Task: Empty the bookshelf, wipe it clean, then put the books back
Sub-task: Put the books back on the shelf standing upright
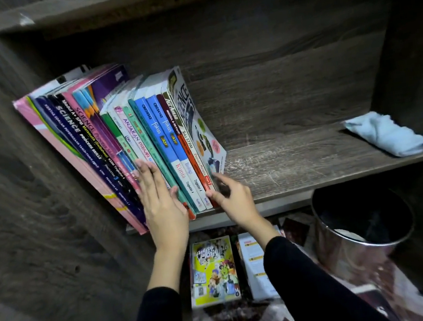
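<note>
Nearest you, a yellow cartoon-covered book (212,271) and a white paperback (255,265) lie flat on the floor, below and behind both hands. Your left hand (161,205) lies flat, fingers straight, against the spines of the row of colourful school books (109,136) on the dark wood-grain shelf board (300,158). Their long axes slant up and leftward. Your right hand (233,198), fingers loosely bent, meets the foot of the end white-covered science book (201,132) with thumb and forefinger, pinching or merely touching you cannot tell. Farther right a folded pale-blue cloth (388,134) rests on the board, with your right hand the nearer.
</note>
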Demonstrator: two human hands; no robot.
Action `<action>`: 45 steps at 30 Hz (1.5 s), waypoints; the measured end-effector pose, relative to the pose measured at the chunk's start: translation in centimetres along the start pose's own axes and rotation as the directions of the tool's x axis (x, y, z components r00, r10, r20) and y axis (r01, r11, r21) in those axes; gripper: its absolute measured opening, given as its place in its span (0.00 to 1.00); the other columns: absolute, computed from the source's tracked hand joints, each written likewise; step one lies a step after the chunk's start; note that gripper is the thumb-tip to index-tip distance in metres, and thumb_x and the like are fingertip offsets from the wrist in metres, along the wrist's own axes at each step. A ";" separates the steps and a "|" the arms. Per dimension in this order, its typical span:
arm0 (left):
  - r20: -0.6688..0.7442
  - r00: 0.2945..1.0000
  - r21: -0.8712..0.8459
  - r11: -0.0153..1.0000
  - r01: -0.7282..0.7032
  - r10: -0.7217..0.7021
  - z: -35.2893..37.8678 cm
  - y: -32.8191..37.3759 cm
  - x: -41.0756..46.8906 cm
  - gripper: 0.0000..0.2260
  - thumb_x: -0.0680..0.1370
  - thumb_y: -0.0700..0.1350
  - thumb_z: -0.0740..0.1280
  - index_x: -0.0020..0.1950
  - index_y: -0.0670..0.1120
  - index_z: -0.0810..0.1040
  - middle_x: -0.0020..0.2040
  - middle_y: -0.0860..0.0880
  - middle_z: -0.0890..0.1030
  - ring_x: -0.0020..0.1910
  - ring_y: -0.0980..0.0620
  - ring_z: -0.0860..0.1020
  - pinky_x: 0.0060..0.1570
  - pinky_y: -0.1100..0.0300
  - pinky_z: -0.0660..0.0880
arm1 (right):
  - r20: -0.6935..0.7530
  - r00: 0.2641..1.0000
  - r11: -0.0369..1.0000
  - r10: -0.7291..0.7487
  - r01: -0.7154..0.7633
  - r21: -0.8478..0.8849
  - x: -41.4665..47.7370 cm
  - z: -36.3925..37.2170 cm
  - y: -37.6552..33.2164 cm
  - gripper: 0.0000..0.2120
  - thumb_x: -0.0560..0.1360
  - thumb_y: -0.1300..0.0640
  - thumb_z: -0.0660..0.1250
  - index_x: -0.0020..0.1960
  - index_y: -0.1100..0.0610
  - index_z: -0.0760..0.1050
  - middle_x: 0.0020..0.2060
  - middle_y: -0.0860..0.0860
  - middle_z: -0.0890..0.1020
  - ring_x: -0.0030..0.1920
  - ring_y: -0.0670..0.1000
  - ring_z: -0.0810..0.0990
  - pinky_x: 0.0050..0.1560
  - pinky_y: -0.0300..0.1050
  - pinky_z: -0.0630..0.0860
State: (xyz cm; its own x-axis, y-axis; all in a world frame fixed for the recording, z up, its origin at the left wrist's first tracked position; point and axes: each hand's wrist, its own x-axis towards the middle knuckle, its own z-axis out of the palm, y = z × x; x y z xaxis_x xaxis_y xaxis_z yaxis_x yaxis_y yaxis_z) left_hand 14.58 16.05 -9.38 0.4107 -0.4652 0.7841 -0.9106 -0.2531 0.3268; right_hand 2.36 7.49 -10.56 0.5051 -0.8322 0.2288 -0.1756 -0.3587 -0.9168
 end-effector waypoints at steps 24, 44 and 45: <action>0.491 0.815 -0.333 0.931 -0.150 0.307 9.3 21.5 -14.1 0.16 0.75 0.51 0.56 0.55 0.47 0.79 0.45 0.51 0.83 0.44 0.47 0.82 0.43 0.55 0.76 | -0.296 0.943 0.927 0.153 -0.241 -0.289 -16.1 -19.0 15.3 0.14 0.72 0.63 0.69 0.57 0.63 0.79 0.52 0.57 0.83 0.54 0.55 0.80 0.54 0.33 0.66; 0.794 -0.252 0.537 0.445 0.717 -0.553 17.0 14.1 -32.4 0.38 0.68 0.52 0.75 0.69 0.36 0.64 0.66 0.39 0.71 0.64 0.40 0.72 0.61 0.53 0.70 | -0.165 0.406 0.338 0.899 -0.881 -0.331 -25.3 -15.6 33.0 0.50 0.71 0.35 0.66 0.77 0.59 0.44 0.74 0.61 0.57 0.72 0.62 0.62 0.69 0.58 0.64; 0.772 -0.329 0.557 0.331 0.762 -0.543 17.4 14.0 -33.0 0.40 0.62 0.56 0.78 0.66 0.36 0.68 0.63 0.39 0.75 0.59 0.40 0.76 0.57 0.51 0.74 | -0.173 0.398 0.325 0.901 -0.884 -0.337 -25.3 -15.5 33.2 0.51 0.69 0.33 0.66 0.77 0.59 0.45 0.74 0.61 0.57 0.72 0.63 0.61 0.69 0.60 0.63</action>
State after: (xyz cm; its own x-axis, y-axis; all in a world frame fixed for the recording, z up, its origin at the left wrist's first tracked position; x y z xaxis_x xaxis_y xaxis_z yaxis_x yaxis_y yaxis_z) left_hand -10.91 13.17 -39.89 0.3953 -0.3644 -0.8432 0.0375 -0.9108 0.4112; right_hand -29.29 10.05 -41.73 -0.1038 -0.7276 -0.6781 -0.7882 0.4760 -0.3901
